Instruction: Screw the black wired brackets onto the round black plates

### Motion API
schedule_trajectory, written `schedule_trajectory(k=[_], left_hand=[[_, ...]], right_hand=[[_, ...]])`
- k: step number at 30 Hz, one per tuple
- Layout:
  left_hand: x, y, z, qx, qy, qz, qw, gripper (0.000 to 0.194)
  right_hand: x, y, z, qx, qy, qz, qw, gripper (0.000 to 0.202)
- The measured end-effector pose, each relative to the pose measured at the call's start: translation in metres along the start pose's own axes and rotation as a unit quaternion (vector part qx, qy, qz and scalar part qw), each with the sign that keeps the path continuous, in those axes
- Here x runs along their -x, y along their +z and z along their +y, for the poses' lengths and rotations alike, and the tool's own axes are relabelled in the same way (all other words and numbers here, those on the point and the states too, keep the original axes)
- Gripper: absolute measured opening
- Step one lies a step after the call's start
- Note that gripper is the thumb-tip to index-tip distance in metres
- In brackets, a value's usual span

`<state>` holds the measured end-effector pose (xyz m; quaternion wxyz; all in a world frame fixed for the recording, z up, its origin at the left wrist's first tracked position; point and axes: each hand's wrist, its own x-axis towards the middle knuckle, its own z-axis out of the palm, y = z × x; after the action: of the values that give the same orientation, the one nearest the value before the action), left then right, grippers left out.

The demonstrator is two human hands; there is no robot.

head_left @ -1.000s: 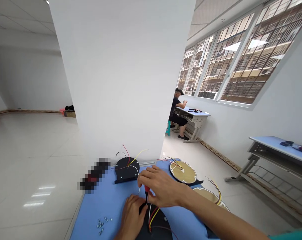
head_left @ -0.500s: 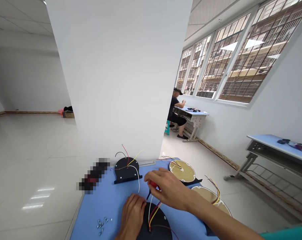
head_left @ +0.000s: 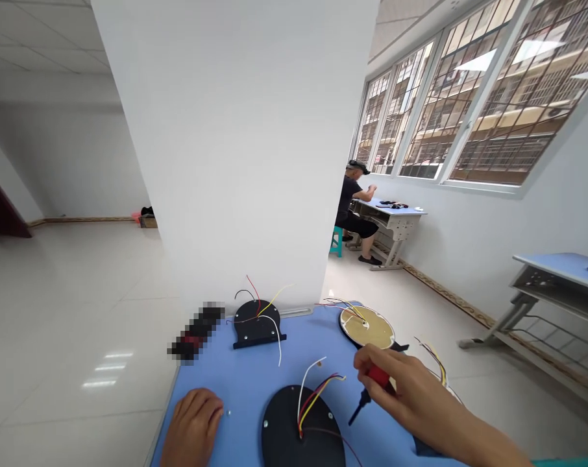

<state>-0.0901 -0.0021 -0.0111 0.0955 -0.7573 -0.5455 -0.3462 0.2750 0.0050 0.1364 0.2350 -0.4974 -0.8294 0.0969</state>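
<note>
The round black plate (head_left: 281,431) lies between the hands, nearer the right hand (head_left: 413,392), which grips a red screwdriver (head_left: 378,375), while the left hand (head_left: 191,425) curls, holding what I can't tell.

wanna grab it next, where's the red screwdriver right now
In the head view, the red screwdriver is in the right hand, tip down, just right of the nearest black disc.

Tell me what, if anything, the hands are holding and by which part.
The right hand holds a screwdriver by its red handle. The left hand is down on the blue table; whether it holds anything cannot be told.
</note>
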Motion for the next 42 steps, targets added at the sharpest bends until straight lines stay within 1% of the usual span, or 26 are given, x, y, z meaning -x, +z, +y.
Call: schedule_trajectory(k=[2,5,8,12,14,16,17,18,20,22,23,25,27,30,33,36,39,42], left_hand=[[0.006,-0.002,-0.004,0.005,-0.011,0.014,1.000,0.042],[0.011,0.000,-0.007,0.016,-0.030,0.028,0.999,0.046],[0.013,0.003,-0.010,0.027,-0.050,0.028,0.998,0.049],[0.013,0.001,-0.012,0.050,-0.073,0.032,0.996,0.048],[0.008,-0.002,-0.007,0.070,-0.094,0.048,0.992,0.047],[0.000,-0.005,0.007,0.108,-0.114,0.049,0.986,0.040],[-0.006,-0.005,0.017,0.135,-0.117,0.041,0.983,0.035],[-0.013,-0.006,0.030,0.167,-0.116,0.020,0.979,0.028],[-0.027,-0.003,0.059,0.236,-0.076,-0.028,0.969,0.016],[-0.041,0.002,0.089,0.292,-0.023,-0.106,0.950,0.010],[-0.048,0.006,0.103,0.306,-0.004,-0.138,0.942,0.011],[-0.057,0.015,0.126,0.308,0.016,-0.200,0.930,0.020],[-0.064,0.024,0.141,0.284,0.024,-0.239,0.928,0.029],[-0.067,0.036,0.149,0.237,0.032,-0.260,0.936,0.035],[-0.065,0.046,0.146,0.208,0.029,-0.278,0.937,0.036],[-0.060,0.051,0.143,0.201,0.021,-0.293,0.935,0.035],[-0.058,0.053,0.143,0.208,0.009,-0.292,0.933,0.034],[-0.057,0.054,0.144,0.214,-0.001,-0.280,0.936,0.034]], right_hand=[[0.001,0.000,-0.001,-0.005,-0.001,-0.004,1.000,0.012],[0.003,-0.002,-0.006,-0.003,-0.007,-0.017,1.000,0.012],[0.004,-0.003,-0.010,-0.003,-0.012,-0.026,1.000,0.013],[0.006,-0.003,-0.011,-0.006,-0.011,-0.020,1.000,0.013],[0.006,-0.002,-0.010,-0.008,-0.005,-0.012,1.000,0.012],[0.006,-0.001,-0.010,-0.007,-0.002,-0.010,1.000,0.011],[0.006,0.000,-0.010,-0.005,-0.002,-0.010,1.000,0.011],[0.005,0.002,-0.011,-0.003,-0.004,-0.012,1.000,0.012],[0.003,0.005,-0.012,0.001,-0.014,-0.015,1.000,0.012],[0.000,0.008,-0.014,0.003,-0.029,-0.014,0.999,0.011],[-0.002,0.010,-0.014,0.006,-0.037,-0.012,0.999,0.011],[-0.005,0.013,-0.016,0.015,-0.047,-0.010,0.999,0.011],[-0.007,0.015,-0.017,0.022,-0.049,-0.010,0.999,0.011],[-0.007,0.018,-0.017,0.027,-0.051,-0.010,0.998,0.012],[-0.007,0.022,-0.015,0.035,-0.057,-0.007,0.998,0.012],[-0.008,0.024,-0.014,0.054,-0.060,-0.001,0.997,0.012],[-0.009,0.027,-0.014,0.130,-0.055,0.002,0.990,0.010],[-0.008,0.032,-0.017,0.210,-0.026,0.010,0.977,0.003]])
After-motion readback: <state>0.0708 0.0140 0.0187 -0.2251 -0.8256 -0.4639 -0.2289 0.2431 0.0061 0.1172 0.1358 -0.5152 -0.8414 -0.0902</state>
